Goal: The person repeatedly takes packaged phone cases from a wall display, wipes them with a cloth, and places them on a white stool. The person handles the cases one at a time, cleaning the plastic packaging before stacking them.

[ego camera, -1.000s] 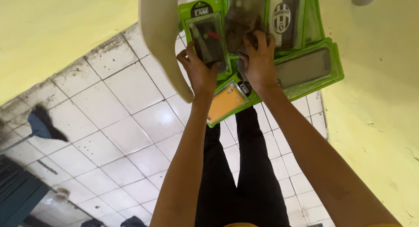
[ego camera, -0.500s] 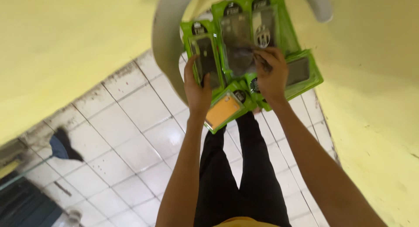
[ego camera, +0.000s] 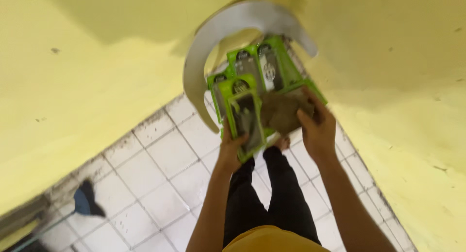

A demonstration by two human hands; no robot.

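My left hand (ego camera: pixel 230 148) grips the lower edge of a green blister pack (ego camera: pixel 244 117) with a dark phone case inside, held up and tilted. My right hand (ego camera: pixel 318 128) is closed on a brownish case (ego camera: pixel 280 111) that lies over another green pack (ego camera: pixel 310 91). Behind them several more green packs (ego camera: pixel 264 65) lie side by side on a white plastic chair (ego camera: pixel 208 43) with a curved back. The hands and the packs they hold cover the lower parts of the lying packs.
Yellow walls (ego camera: pixel 87 87) close in on both sides of a narrow strip of white tiled floor (ego camera: pixel 160 160). My legs in black trousers (ego camera: pixel 262 198) and a bare foot (ego camera: pixel 281 144) stand under the hands. A dark brush-like thing (ego camera: pixel 88 201) lies at lower left.
The view has swung so the chair's whole curved back shows. My left hand has lifted one green pack in front of the others. The orange pack is out of sight, and my right hand now holds a brownish case.
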